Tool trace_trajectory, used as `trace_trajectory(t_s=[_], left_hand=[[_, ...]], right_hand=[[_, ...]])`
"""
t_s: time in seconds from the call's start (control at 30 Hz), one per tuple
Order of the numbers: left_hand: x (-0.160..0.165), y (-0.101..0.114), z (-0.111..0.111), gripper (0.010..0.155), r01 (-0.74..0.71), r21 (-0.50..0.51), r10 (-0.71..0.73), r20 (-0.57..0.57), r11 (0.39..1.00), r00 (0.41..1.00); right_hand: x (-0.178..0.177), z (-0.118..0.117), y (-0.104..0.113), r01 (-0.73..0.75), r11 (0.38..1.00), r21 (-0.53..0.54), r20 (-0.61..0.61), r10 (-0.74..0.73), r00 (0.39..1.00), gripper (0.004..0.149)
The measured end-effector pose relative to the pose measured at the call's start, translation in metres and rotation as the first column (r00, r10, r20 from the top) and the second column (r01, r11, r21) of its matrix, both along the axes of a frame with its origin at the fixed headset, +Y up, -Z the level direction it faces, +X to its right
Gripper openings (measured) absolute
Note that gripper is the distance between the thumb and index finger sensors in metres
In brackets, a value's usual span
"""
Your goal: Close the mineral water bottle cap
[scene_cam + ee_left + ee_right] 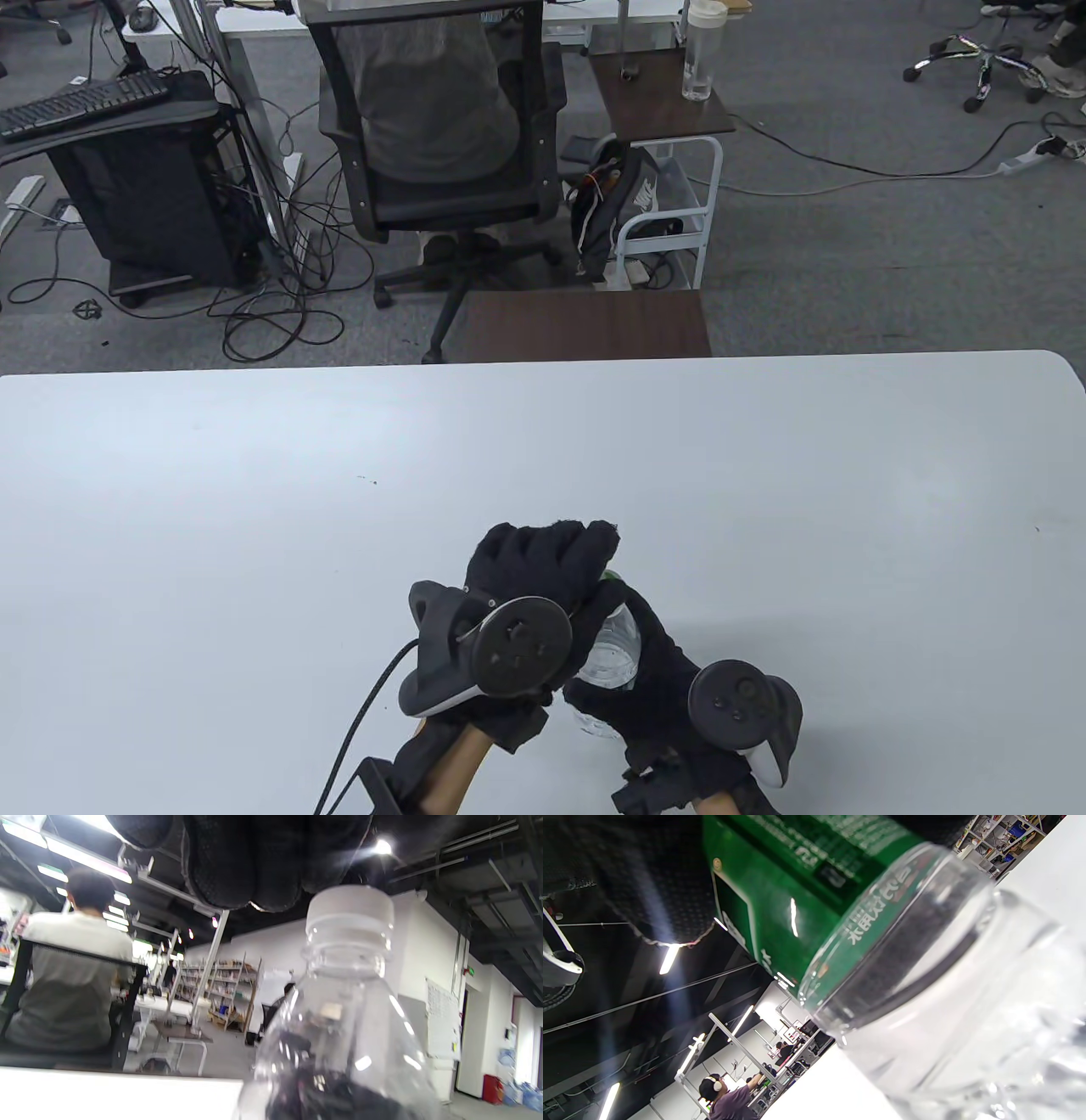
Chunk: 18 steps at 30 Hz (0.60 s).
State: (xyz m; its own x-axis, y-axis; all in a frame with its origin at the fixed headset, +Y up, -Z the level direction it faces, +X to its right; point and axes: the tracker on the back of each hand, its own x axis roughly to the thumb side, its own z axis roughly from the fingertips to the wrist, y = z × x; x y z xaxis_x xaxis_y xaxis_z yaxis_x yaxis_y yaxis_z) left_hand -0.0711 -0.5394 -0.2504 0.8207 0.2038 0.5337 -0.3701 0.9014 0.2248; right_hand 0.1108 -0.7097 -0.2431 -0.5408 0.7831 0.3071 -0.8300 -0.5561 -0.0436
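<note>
A clear mineral water bottle (617, 650) with a green label (780, 895) stands near the table's front edge. My right hand (632, 679) grips its body; the gloved fingers (657, 878) wrap the label. The pale cap (349, 906) sits on the bottle's neck. My left hand (543, 560) is over the bottle's top with its fingers (237, 866) curled just above and beside the cap. No finger is seen around the cap, and I cannot tell whether they touch it. In the table view the cap is hidden under the left hand.
The white table (254, 509) stretches away on all sides of the hands. Beyond its far edge are a small dark side table (585, 327) and an office chair (441, 127) with a seated person.
</note>
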Motion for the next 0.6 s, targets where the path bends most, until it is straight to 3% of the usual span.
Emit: trace_trajectory(t_s=[0.1, 0.2, 0.37, 0.47, 0.6], left_hand=[[0.007, -0.004, 0.001, 0.064, 0.061, -0.037, -0.062, -0.025, 0.997, 0.998], [0.011, -0.007, 0.001, 0.057, 0.098, 0.025, -0.097, -0.046, 0.995, 0.994], [0.007, -0.013, -0.005, 0.051, -0.005, -0.233, 0.038, 0.137, 0.973, 0.99], [0.001, -0.015, -0.006, 0.058, -0.087, -0.258, 0.129, 0.15, 0.962, 0.98], [-0.004, -0.015, -0.005, 0.077, -0.135, -0.056, 0.134, -0.023, 0.989, 0.991]], right_hand=[[0.0, 0.0, 0.0, 0.003, 1.0, 0.001, 0.0, -0.003, 1.0, 0.098], [0.0, 0.0, 0.001, 0.006, 1.0, 0.004, 0.002, -0.006, 1.0, 0.098], [0.001, -0.001, 0.0, -0.003, 1.0, -0.009, 0.001, 0.003, 1.0, 0.098], [0.001, 0.0, 0.003, -0.001, 1.0, 0.005, 0.005, 0.0, 1.0, 0.098], [0.0, 0.0, 0.003, -0.014, 1.0, 0.002, 0.014, 0.014, 1.0, 0.098]])
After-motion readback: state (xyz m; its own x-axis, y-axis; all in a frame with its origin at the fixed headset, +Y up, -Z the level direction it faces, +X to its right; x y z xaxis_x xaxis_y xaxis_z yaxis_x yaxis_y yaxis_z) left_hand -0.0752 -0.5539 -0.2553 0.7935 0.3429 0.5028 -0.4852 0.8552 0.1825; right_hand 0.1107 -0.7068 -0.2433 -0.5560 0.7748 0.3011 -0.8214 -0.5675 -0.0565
